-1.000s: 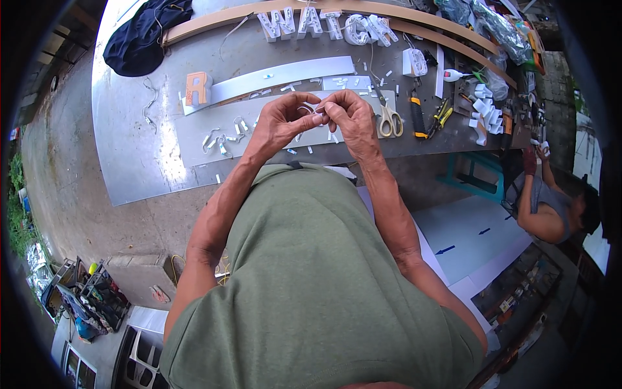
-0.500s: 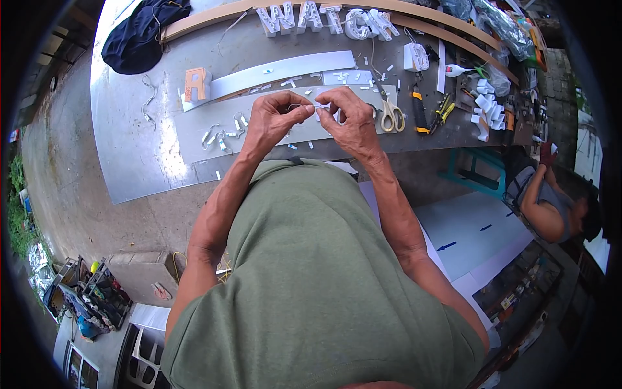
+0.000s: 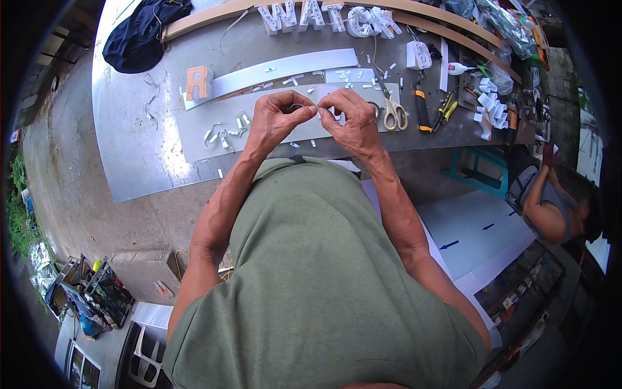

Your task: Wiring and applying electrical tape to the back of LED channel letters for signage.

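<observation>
Over the near part of the table, my left hand (image 3: 275, 122) is closed in a pinch on a thin white wire (image 3: 296, 106); a small loop of it shows between thumb and forefinger. My right hand (image 3: 353, 123) pinches the same wire, its fingertips almost meeting the left ones. What lies between the tips is too small to see fully. To the left of my hands lie several small white LED modules (image 3: 223, 134) joined by wires, on a grey flat strip (image 3: 194, 133). Scissors (image 3: 394, 115) with beige handles lie just right of my right hand.
White block letters (image 3: 301, 18) stand along the back; an orange-faced one (image 3: 197, 83) stands left. A utility knife (image 3: 422, 111), pliers (image 3: 446, 109) and white cut pieces (image 3: 490, 110) lie right. A dark cloth (image 3: 139, 39) is far left. Another person (image 3: 551, 201) sits at the right.
My fingertips have come slightly closer together, still pinching the wire. The view has shifted a little; the things on the table stay in place.
</observation>
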Demonstrator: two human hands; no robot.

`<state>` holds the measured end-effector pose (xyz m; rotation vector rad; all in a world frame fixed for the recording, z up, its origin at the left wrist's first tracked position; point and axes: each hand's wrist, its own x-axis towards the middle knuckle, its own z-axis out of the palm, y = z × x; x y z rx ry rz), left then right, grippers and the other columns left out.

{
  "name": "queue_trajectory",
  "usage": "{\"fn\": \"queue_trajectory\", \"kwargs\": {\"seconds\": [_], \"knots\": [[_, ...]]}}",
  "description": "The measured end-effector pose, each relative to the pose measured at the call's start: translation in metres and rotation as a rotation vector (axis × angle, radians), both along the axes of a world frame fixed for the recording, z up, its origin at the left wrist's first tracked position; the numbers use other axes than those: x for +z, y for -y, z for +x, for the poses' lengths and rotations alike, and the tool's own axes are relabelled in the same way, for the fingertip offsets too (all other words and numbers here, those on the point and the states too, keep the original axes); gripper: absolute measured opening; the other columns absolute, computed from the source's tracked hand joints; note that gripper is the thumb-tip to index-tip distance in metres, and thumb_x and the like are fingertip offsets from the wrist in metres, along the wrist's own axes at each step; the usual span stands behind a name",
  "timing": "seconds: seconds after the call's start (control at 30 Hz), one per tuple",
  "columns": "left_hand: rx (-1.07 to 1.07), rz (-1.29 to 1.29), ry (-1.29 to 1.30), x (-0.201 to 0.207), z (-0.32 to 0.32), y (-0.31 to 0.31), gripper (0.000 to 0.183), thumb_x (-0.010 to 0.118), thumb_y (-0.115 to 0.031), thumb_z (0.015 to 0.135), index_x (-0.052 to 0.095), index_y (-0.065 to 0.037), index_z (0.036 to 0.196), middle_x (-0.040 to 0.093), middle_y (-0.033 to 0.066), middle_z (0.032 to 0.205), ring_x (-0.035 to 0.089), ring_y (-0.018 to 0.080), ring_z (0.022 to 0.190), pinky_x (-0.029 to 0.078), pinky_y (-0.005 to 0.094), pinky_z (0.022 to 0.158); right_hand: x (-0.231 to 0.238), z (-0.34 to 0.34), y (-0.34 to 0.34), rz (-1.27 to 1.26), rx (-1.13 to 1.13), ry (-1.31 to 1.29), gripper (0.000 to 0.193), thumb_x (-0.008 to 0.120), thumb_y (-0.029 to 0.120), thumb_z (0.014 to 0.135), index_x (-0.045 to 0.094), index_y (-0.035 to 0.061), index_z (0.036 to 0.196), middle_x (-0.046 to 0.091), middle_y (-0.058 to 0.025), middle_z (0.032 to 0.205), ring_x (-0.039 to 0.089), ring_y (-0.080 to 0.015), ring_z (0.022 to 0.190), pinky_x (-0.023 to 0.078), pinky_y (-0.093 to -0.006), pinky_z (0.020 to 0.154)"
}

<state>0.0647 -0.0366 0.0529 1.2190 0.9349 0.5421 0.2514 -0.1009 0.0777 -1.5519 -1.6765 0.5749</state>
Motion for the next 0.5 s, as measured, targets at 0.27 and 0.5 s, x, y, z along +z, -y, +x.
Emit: {"fn": "queue_trajectory", "kwargs": {"seconds": [0.27,0.5], "knots": [[-0.006,0.018,0.039,0.005,0.000,0.000,0.020,0.078,-0.019,0.087,0.075,-0.001,0.092,0.069,-0.0006,0.075,0.055,0.0047,0.069,0.044,0.0223,0.061,0.008,-0.005,-0.004,0.037,0.001,0.034,0.010,0.072,0.002,0.075,0.065,0.0069,0.082,0.066,-0.0047,0.082,0.065,-0.0223,0.077,0.053,-0.0352,0.067],[0.059,0.061,-0.010,0.012,-0.007,0.012,0.019,0.077,-0.018,0.086,0.074,0.000,0.089,0.064,-0.0035,0.069,0.050,0.0031,0.063,0.038,0.0223,0.056,0.010,-0.020,-0.004,0.080,0.008,0.039,0.011,0.070,0.001,0.072,0.061,0.0052,0.076,0.061,-0.0072,0.075,0.062,-0.0253,0.071,0.051,-0.0383,0.063]]}}
